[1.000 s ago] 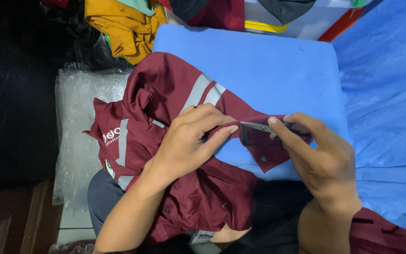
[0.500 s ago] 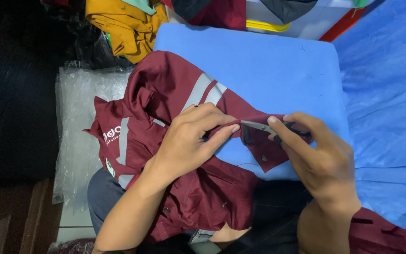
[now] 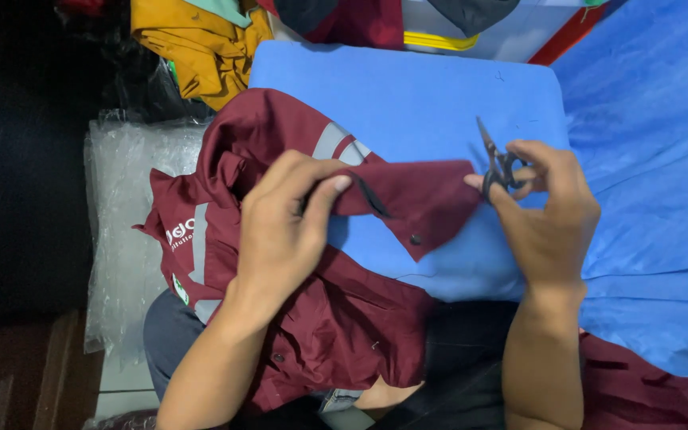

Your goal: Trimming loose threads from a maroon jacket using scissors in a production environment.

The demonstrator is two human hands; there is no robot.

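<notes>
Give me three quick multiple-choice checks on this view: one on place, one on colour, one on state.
1. Where does the maroon shirt lie?
A. on the blue pad
B. on the floor
C. on a hanger

2. What colour is the garment at the top left?
A. green
B. mustard yellow
C. white

3. What does the right hand hold?
A. nothing
B. a button
C. small snips

A: the shirt lies across the blue pad.
B: the mustard yellow garment.
C: small snips sit in the fingers, while the left hand grips the fabric.
</notes>
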